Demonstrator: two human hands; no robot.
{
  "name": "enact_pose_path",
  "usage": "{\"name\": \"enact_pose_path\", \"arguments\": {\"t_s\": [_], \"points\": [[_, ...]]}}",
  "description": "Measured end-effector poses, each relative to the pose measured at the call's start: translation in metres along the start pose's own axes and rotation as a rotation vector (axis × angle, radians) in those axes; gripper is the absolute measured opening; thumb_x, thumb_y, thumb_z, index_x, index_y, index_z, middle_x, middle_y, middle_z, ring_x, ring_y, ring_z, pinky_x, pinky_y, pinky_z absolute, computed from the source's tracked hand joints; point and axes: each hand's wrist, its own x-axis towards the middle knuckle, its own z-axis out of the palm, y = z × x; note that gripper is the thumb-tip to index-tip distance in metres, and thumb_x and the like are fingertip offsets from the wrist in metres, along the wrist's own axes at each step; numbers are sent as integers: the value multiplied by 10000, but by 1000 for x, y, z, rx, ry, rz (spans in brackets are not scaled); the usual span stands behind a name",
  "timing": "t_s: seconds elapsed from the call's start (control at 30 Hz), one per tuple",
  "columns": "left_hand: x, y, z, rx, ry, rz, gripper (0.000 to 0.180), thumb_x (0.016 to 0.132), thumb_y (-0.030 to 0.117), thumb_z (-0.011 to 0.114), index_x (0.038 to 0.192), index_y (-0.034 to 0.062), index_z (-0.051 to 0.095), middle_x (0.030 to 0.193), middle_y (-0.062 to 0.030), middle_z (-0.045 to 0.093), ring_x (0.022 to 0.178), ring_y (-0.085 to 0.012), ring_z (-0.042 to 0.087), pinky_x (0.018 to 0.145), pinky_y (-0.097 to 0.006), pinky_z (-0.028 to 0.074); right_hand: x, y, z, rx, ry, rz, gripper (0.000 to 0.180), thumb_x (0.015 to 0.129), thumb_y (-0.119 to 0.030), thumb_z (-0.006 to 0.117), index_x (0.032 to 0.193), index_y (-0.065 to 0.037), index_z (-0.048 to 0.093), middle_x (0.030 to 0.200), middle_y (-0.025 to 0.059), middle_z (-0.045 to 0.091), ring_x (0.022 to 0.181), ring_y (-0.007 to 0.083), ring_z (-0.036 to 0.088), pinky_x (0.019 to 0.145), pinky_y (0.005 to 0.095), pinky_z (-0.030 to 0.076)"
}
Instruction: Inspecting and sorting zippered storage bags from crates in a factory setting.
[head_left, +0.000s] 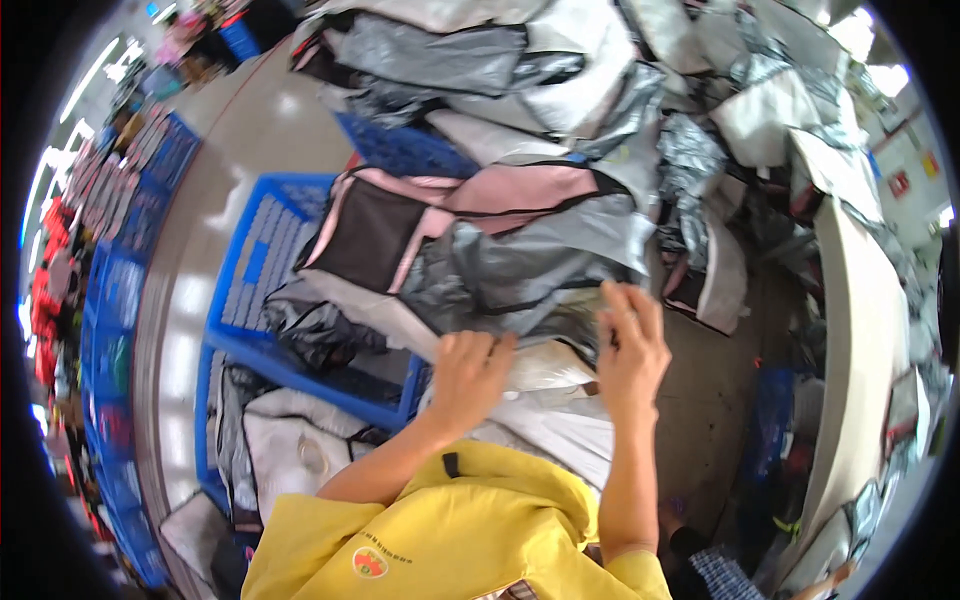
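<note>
**Atop the pile: silver piece in hand**

Over blue crate (262, 262), both hands on silver-grey bag piece (520, 265). L hand (470, 372) presses its edge, fingers curled; R hand (630, 345) pinches it. Pink-black piece (400, 225) lies behind. Heaps unsorted, so prob. early.

A small round badge (369, 562), orange-red with a pale rim, sits on the yellow garment at the bottom edge of the view, with a short curved line of tiny print above it. Near the right edge, on a pale wall, hang two small signs: a red square one (898, 183) and, just above and to its right, a smaller orange and red one (929, 163). Along the left rim, rows of small flat packets (128, 175) in pink, red and white lie in blue crates; they are too blurred to tell apart. No screens show.
</note>
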Motion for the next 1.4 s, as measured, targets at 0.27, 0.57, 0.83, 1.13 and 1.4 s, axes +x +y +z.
{"name": "enact_pose_path", "arguments": {"t_s": [0.27, 0.57, 0.83, 1.13, 1.4], "points": [[-37, 16, -36, -130, -38, -94, 328, 895, 180, 738, 1167, 13, 657, 1034, -119, 663, 879, -292, 630, 785, -413, 492, -22, 19, -9, -17, -155, 75, 240, 824, -96, 842, 920, -5, 642, 913, 163, 637, 718, 381, 596, 625, 400, 478], [25, -94, -15, 49, -420, -736, 709, 939, 647, 623, 821, -50, 682, 816, -315, 710, 843, -464, 729, 696, -501, 596, -62, 0, -27, 99, -151, -110, 289, 683, -130, 903, 850, -94, 670, 819, 60, 610, 715, 305, 587, 672, 417, 440], [23, -131, 0, -425, -355, -809, 598, 967, 504, 676, 876, -87, 691, 893, -299, 737, 764, -378, 747, 661, -452, 574, -60, 11, -31, 118, -126, 46, 197, 795, -24, 799, 958, -101, 720, 925, 46, 666, 767, 288, 663, 660, 394, 451], [69, -76, -133, -1049, 237, -677, 327, 1062, 309, 602, 995, 1, 691, 808, -47, 708, 551, -97, 608, 495, -255, 471, -19, 74, -19, 207, 227, 124, 356, 814, 193, 566, 1052, -15, 731, 1022, 118, 693, 877, 264, 698, 760, 305, 534], [-23, -104, -70, -664, -161, -959, 372, 1039, 327, 667, 932, -29, 684, 737, 3, 576, 608, -82, 621, 487, -280, 540, -130, 132, 18, 507, -125, 465, 246, 799, 159, 671, 944, -33, 721, 795, 33, 651, 619, 97, 475, 604, 252, 397]]}}
